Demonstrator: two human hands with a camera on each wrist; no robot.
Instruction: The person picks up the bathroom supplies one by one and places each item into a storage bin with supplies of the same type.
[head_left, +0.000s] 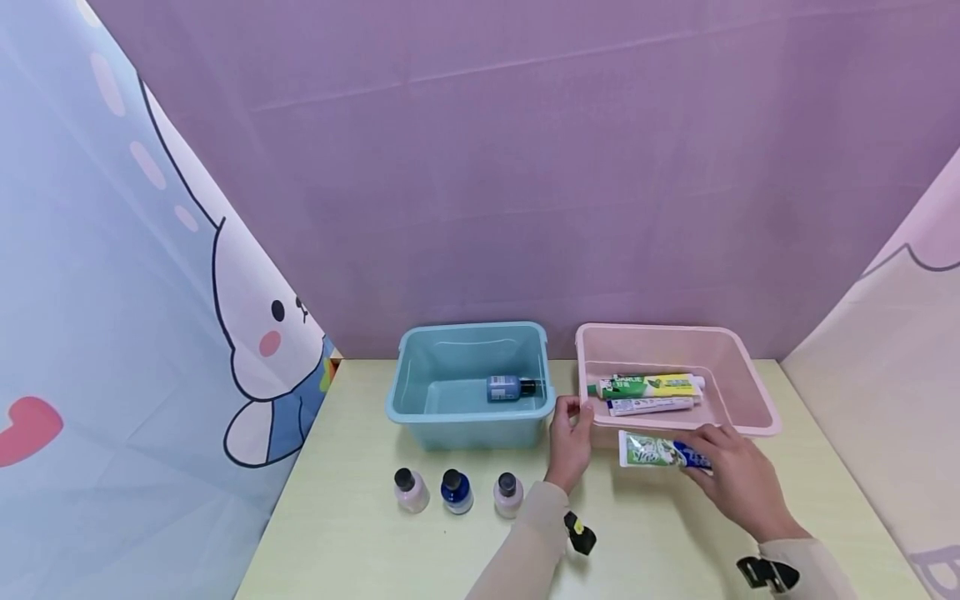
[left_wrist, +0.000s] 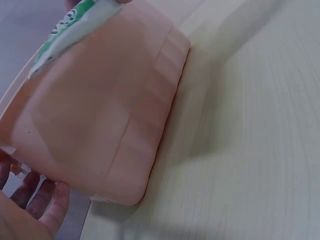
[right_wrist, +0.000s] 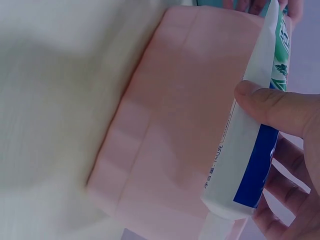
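Observation:
My right hand (head_left: 742, 483) pinches a green, white and blue toothpaste tube (head_left: 660, 451) just before the front wall of a pink bin (head_left: 757, 392). In the right wrist view the thumb (right_wrist: 272, 106) lies across the white back of the tube (right_wrist: 237, 160), with the other fingers behind it. My left hand (head_left: 570, 446) grips the rim at the bin's front left corner; its fingers (left_wrist: 55, 205) show beside that corner in the left wrist view. Inside the pink bin lie a green and yellow toothpaste tube (head_left: 648, 386) and a white and purple tube (head_left: 651, 406).
To the left stands a blue bin (head_left: 472, 433) with a blue bottle (head_left: 503, 387) lying in it. Before it on the table (head_left: 337, 533) stand a pale pink bottle (head_left: 412, 492), a dark blue bottle (head_left: 457, 493) and another pale bottle (head_left: 508, 497). A purple cloth (head_left: 525, 167) hangs behind.

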